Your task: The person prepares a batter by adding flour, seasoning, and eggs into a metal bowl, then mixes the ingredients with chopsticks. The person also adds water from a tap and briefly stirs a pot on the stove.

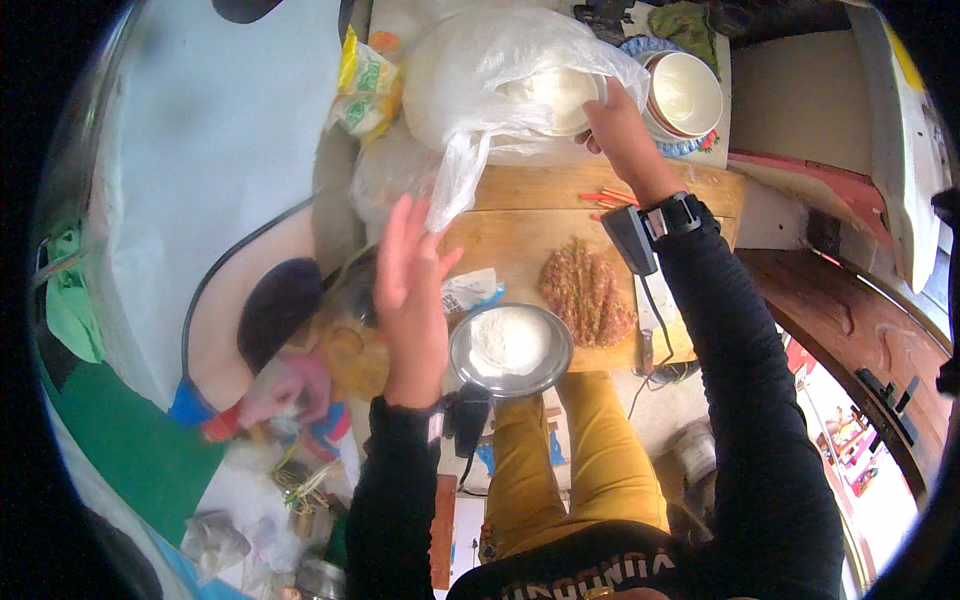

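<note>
My right hand (pixel 619 131) grips the rim of a pale bowl (pixel 594 97) inside the mouth of a large translucent plastic bag (pixel 457 67). White flour (pixel 551 90) shows in the bag's opening, at the bowl. My left hand (pixel 412 300) is raised with fingers extended and thumb apart. A twisted tail of the bag reaches its fingertips; whether they pinch it is not clear. Below and right of that hand, a round metal bowl (pixel 459 367) holds a mound of white flour (pixel 510 341). Beside it, seasoned minced meat (pixel 585 296) lies spread on a wooden board (pixel 517 232).
A cleaver (pixel 654 311) lies at the board's right side, near orange-red sticks (pixel 611 199). Stacked bowls (pixel 684 94) stand at the back right. A small white-and-blue packet (pixel 472 289) lies behind the metal bowl. A yellow-and-green packet (pixel 367 90) is left of the bag.
</note>
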Available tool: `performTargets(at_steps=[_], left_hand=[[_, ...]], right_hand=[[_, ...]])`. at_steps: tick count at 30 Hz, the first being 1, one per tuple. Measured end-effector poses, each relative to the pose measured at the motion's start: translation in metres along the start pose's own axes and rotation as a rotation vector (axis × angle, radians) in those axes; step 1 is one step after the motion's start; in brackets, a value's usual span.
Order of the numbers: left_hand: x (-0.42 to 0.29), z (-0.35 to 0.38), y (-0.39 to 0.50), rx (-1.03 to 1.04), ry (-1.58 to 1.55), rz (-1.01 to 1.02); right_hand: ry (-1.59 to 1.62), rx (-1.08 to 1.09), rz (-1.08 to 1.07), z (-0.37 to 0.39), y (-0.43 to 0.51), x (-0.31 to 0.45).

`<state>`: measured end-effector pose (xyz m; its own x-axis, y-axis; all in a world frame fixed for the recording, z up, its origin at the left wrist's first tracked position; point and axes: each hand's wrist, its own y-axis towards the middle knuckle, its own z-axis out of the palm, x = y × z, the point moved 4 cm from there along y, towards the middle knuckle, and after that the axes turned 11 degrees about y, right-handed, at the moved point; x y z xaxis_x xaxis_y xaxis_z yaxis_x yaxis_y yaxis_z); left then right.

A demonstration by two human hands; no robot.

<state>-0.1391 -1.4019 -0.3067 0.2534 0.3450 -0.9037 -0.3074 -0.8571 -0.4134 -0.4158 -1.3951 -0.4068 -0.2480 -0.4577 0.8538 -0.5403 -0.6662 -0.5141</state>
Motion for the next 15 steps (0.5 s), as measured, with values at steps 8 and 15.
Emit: performTargets(at_steps=[8, 15], left_hand=[[0.020, -0.028, -0.045, 0.048, 0.024, -0.042], [0.030, -0.045, -0.089, 0.053, 0.082, -0.092]], right_hand=[[0.193, 0.035, -0.091, -0.028, -0.050, 0.001], [0.210, 0.019, -0.110, -0.042, -0.098, -0.014]])
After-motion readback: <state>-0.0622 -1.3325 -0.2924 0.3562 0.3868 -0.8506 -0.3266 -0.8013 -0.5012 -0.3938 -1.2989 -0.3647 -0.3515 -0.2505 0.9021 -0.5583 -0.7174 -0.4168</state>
